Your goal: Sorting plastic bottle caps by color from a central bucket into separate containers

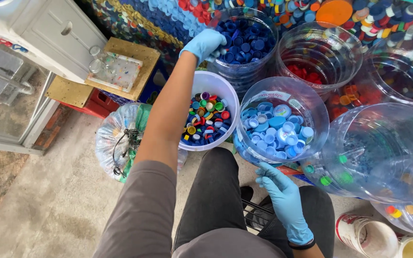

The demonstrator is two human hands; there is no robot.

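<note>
Left hand [205,44], blue glove, arm stretched forward over the white bucket [205,82], sits at the near-left rim of the clear jar of dark blue caps [244,40]. Fingers are curled together at the rim; cannot tell if they pinch a cap or grip the rim itself. Right hand [283,196], also blue-gloved, is low by the knee, just below the near wall of the clear jar of light blue caps [276,126]. Its fingers are loosely spread and slightly bent, fingertips up toward the jar's bottom edge, nothing visibly held; contact with the jar unclear.

White bucket holds mixed caps: red, yellow, green, blue, purple. It stands on the floor between the person's legs and the dark blue jar, touching the light blue jar on its right side. Behind the light blue jar, a clear jar with red caps [319,57] at its bottom. Far right, a clear jar with orange caps [393,71], and nearer, a big clear jar with few green caps [378,153].

Left of the bucket a tied clear plastic bag [118,138] lies on the concrete floor [48,200]. Behind it, a wooden board [135,52] on a red crate, carrying a clear tray. Bottom right corner: two white tubs [374,236]. A wall of mixed caps runs along the top edge.
</note>
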